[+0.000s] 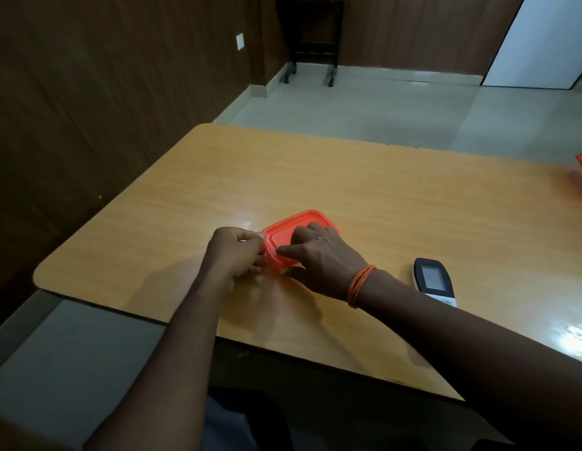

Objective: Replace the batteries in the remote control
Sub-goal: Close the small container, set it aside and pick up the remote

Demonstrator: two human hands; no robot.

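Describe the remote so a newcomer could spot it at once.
Start at the wooden table. Its near edge holds an orange box under both hands; the remote lies flat just beyond the right wrist. It is the only dark thing there, with a grey screen.

Glossy wood-grain table [348, 190]; smooth orange plastic container [299, 222].

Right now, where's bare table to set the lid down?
Free: the wooden table beyond the orange-lidded plastic container, and left of the left hand. Crowded: between the right hand and black-and-white remote control.
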